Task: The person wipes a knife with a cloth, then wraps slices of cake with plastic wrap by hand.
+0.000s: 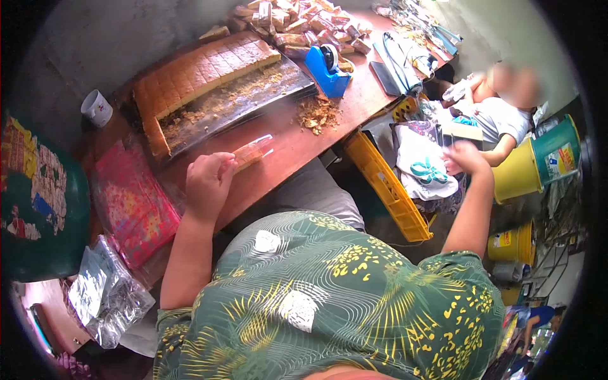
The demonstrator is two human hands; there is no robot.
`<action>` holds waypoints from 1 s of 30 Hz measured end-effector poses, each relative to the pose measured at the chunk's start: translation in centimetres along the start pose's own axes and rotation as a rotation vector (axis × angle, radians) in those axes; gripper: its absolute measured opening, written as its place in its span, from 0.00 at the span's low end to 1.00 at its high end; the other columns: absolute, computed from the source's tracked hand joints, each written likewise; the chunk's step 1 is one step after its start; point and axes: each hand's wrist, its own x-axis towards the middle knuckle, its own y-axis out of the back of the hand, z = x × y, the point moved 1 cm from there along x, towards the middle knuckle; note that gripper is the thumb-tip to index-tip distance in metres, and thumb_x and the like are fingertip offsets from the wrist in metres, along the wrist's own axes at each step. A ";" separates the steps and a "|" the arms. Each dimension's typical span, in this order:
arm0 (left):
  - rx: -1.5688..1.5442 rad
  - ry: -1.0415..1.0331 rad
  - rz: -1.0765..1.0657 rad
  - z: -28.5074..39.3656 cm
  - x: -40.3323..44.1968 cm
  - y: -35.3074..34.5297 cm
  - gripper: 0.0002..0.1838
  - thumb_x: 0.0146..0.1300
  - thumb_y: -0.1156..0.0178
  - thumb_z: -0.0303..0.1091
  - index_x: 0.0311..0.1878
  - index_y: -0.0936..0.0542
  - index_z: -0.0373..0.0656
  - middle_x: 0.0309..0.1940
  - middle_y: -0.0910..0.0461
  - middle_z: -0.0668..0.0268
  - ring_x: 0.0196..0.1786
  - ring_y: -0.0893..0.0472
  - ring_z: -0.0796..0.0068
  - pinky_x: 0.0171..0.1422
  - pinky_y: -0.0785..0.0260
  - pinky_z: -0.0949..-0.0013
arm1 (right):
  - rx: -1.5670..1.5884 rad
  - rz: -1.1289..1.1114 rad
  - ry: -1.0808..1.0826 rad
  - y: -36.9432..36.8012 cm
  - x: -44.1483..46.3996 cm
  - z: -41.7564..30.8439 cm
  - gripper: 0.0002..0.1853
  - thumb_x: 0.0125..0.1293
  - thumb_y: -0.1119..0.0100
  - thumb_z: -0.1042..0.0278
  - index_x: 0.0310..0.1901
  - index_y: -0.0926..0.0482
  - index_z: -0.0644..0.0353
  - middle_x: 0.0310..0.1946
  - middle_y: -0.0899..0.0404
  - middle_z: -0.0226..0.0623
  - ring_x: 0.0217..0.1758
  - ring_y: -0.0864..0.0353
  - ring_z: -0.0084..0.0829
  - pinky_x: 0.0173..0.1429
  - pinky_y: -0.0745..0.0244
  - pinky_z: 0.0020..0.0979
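Note:
My left hand (211, 179) pinches the near end of a cake slice in clear plastic wrap (252, 154), just over the front of the wooden table. The far end of the plastic sticks out loose beyond the slice. Off to the right, my right hand (467, 158) is raised away from the table with its fingers curled together; whether anything is in them I cannot make out. Behind the slice lies a black tray (234, 120) with a large cut sheet cake (202, 69) on it. A blue tape dispenser (327, 71) stands right of the tray.
Wrapped cake pieces (304, 25) are heaped at the back. Crumbs (320, 114) lie near the dispenser. A white cup (97, 107), pink patterned plastic (136, 202) and silvery wrap (107, 294) are left. A yellow crate (389, 187) and a seated person (503, 120) are right.

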 end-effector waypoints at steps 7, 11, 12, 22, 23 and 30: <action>-0.008 -0.013 0.012 0.1 -0.1 0.0 0.06 0.63 0.29 0.35 0.42 0.14 0.50 0.32 0.14 0.68 0.38 0.16 0.64 0.47 0.29 0.58 | -0.156 0.147 1.344 -20.6 -7.0 -26.3 0.37 0.58 0.22 0.63 0.70 0.25 0.51 0.65 0.22 0.45 0.70 0.26 0.47 0.75 0.31 0.43; 0.049 0.008 -0.038 1.4 0.1 0.7 0.07 0.62 0.29 0.36 0.42 0.13 0.50 0.33 0.14 0.67 0.38 0.16 0.62 0.48 0.28 0.57 | -0.162 0.096 1.563 -30.2 -6.8 -31.6 0.34 0.60 0.27 0.52 0.68 0.23 0.48 0.68 0.25 0.39 0.72 0.29 0.45 0.75 0.36 0.48; 0.062 -0.001 -0.036 1.4 -0.1 0.6 0.07 0.63 0.29 0.37 0.42 0.13 0.49 0.34 0.13 0.65 0.38 0.15 0.60 0.48 0.27 0.56 | -0.173 0.104 1.606 -31.6 -6.4 -32.2 0.28 0.60 0.28 0.55 0.63 0.20 0.48 0.65 0.22 0.36 0.70 0.26 0.43 0.73 0.35 0.47; -0.006 0.076 -0.015 1.4 -0.3 0.9 0.12 0.62 0.28 0.35 0.49 0.15 0.49 0.35 0.12 0.67 0.38 0.14 0.65 0.49 0.26 0.61 | -0.106 0.095 1.661 -33.7 -4.0 -32.3 0.10 0.55 0.31 0.68 0.40 0.13 0.47 0.44 0.14 0.27 0.52 0.17 0.36 0.56 0.25 0.42; -0.007 0.105 -0.049 1.2 -0.3 0.7 0.14 0.62 0.28 0.35 0.51 0.15 0.50 0.36 0.12 0.69 0.38 0.15 0.66 0.50 0.27 0.61 | -0.080 0.079 1.666 -34.2 -3.4 -32.0 0.11 0.55 0.31 0.68 0.40 0.13 0.46 0.43 0.13 0.27 0.51 0.17 0.36 0.56 0.25 0.41; -0.130 0.294 -0.047 0.1 -1.2 1.1 0.13 0.66 0.31 0.31 0.53 0.17 0.50 0.37 0.12 0.69 0.35 0.16 0.74 0.43 0.28 0.66 | 0.130 -0.117 1.330 -32.9 -3.4 -31.8 0.09 0.60 0.28 0.71 0.42 0.16 0.55 0.36 0.14 0.38 0.40 0.14 0.37 0.47 0.19 0.40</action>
